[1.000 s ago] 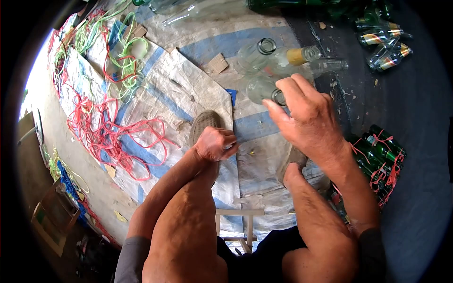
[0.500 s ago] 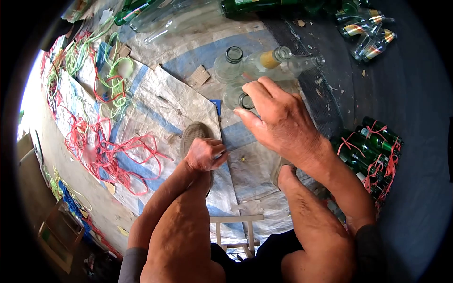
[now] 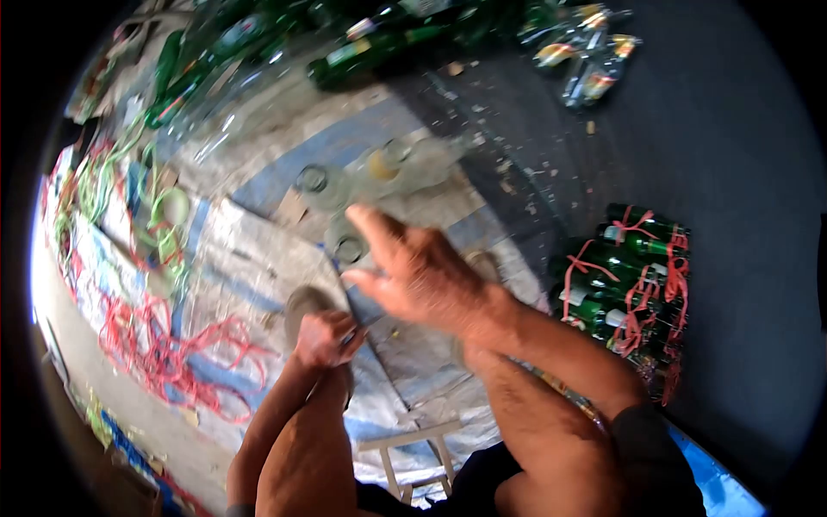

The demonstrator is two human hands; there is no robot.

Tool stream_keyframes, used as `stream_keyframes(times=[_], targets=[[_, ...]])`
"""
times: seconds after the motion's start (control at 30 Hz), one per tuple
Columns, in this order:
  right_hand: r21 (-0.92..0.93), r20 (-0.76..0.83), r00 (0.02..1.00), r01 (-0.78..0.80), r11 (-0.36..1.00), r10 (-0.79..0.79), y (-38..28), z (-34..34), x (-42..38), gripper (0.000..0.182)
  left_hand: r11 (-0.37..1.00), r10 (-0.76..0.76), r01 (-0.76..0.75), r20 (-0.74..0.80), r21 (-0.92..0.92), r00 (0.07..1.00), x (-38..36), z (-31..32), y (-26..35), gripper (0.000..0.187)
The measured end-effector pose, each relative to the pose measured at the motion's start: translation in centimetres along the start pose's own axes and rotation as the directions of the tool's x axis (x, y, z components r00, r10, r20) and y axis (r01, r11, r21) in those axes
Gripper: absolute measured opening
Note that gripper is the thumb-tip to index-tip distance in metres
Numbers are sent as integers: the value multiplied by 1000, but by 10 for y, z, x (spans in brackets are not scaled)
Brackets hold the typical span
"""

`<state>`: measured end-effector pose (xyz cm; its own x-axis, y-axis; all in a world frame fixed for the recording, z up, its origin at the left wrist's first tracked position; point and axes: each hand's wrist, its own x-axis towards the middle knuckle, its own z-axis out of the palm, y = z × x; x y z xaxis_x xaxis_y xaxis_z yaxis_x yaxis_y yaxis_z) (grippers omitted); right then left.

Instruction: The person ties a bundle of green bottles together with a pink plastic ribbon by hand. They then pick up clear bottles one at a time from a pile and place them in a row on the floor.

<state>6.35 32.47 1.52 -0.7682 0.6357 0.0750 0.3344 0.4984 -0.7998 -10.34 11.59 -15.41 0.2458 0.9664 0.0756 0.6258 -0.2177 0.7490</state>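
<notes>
The right hand (image 3: 422, 280) reached over a clear bottle (image 3: 349, 248) standing on the tarp (image 3: 258, 258), its fingers spread wide and not yet closed on the neck. The left hand (image 3: 327, 338) sat fisted at the knee; what it held could not be told. The step looked like picking up; next the fingers must close round the neck. The bottle's long axis stood upright, mouth up toward the camera.

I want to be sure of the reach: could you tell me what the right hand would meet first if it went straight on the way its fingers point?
Most likely the clear bottle just beyond the right hand; blur leaves depth uncertain.
</notes>
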Motion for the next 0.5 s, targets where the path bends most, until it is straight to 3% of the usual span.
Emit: stream_keyframes(times=[0.1,0.27,0.4,0.5], targets=[[-14,2,1000,-15,1000,15,1,-5,-8,63,1000,6,-7,-16,-15,1000,4,-3,4,27],[-6,-38,999,-34,999,34,14,-22,-24,36,1000,7,-7,-10,0,1000,6,-3,5,29],[17,-198,973,-115,993,116,36,-50,-25,8,1000,9,-9,-15,-10,1000,10,-5,8,28],[5,-254,936,-249,968,243,70,-90,-25,5,1000,6,-6,4,-16,1000,11,-5,7,27]])
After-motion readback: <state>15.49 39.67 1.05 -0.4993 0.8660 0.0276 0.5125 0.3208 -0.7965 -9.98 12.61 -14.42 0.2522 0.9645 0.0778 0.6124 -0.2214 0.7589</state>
